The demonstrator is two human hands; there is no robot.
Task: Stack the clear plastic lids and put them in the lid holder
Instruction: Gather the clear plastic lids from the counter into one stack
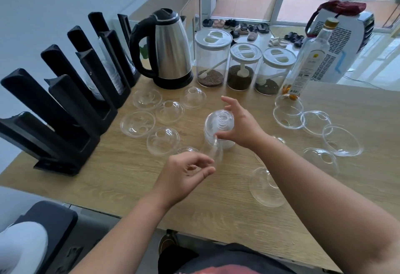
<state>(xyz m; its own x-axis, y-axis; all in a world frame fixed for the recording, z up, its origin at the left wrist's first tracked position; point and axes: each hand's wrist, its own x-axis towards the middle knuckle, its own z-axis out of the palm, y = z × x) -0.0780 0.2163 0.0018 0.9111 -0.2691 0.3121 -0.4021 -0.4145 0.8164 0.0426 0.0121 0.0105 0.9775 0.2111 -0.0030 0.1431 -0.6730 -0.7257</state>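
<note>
lid holder (65, 105) left, kettle (166, 48) behind, lids (164, 140) on table (216, 208)

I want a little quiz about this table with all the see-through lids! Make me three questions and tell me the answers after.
1. True or false: the right hand holds a stack of lids above the table.
2. Which stands nearest the kettle? A) the bottle B) a jar C) the fan
3. Fill in: the black lid holder stands on the ____ side of the table.

Key: 1 true. 2 B. 3 left.
</note>
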